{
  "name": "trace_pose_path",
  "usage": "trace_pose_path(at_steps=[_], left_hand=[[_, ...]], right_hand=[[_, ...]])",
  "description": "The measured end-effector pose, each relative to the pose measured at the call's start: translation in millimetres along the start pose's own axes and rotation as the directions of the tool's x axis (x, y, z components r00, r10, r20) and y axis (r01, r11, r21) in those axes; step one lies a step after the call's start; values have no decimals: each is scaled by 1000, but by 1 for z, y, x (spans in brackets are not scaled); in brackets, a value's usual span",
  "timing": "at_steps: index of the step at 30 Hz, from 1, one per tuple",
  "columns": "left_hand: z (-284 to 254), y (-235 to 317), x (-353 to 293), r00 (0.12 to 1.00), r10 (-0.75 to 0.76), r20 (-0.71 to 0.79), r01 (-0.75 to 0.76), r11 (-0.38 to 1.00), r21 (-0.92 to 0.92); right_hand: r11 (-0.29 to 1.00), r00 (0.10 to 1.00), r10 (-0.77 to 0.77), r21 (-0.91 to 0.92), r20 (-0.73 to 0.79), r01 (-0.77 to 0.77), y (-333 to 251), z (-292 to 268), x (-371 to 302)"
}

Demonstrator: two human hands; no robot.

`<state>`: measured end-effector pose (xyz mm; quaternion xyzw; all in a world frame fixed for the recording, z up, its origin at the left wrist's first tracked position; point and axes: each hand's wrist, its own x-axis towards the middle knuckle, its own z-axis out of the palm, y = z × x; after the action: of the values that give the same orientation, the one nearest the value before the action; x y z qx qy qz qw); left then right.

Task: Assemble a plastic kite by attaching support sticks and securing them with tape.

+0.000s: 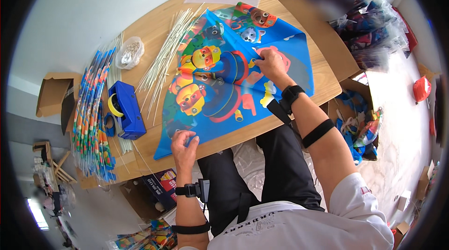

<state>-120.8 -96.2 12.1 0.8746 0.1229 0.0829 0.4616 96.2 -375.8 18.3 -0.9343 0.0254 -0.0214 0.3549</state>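
A blue plastic kite sheet [250, 95] printed with cartoon dogs lies over the table in front of me, its upper part folded across itself in a raised crease. My right hand [272, 66] pinches the sheet near that crease, fingers and thumb closed on the film. At the sheet's lower left, close to the table's near edge, my left hand [184, 147] touches the film with bent fingers, the thumb standing apart from them. Thin pale rods [161, 60] lie in a loose bundle along the sheet's left side, some with ends close to it.
Left of the rods stand a blue tape dispenser [128, 109] with a yellow roll and a clear tub [130, 53] of small parts. Rolled printed film [91, 123] hangs over the left edge. Cardboard boxes [308, 30] and bagged goods [374, 30] fill the far right; an open box [358, 123] sits below.
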Motion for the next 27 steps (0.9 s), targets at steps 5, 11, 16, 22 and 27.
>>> trace_pose_path(at_steps=[5,11,16,22,27], left_hand=[[-1,-1,-1,1000,4,0,-4,1000,10],[2,-13,1,999,35,-15,-36,998,-59],[2,-12,0,999,39,-11,-40,998,-58],[1,-9,-1,999,31,-7,-32,998,-55],[1,-5,1,999,44,0,-44,998,-42]], right_hand=[[998,999,39,-51,-10,-40,-2,2,-1],[992,997,3,-129,-77,-13,0,1,3],[986,998,16,-166,-52,-25,-1,1,1],[987,998,3,-162,-67,-14,1,3,-1],[989,994,9,-149,-113,-25,11,7,7]])
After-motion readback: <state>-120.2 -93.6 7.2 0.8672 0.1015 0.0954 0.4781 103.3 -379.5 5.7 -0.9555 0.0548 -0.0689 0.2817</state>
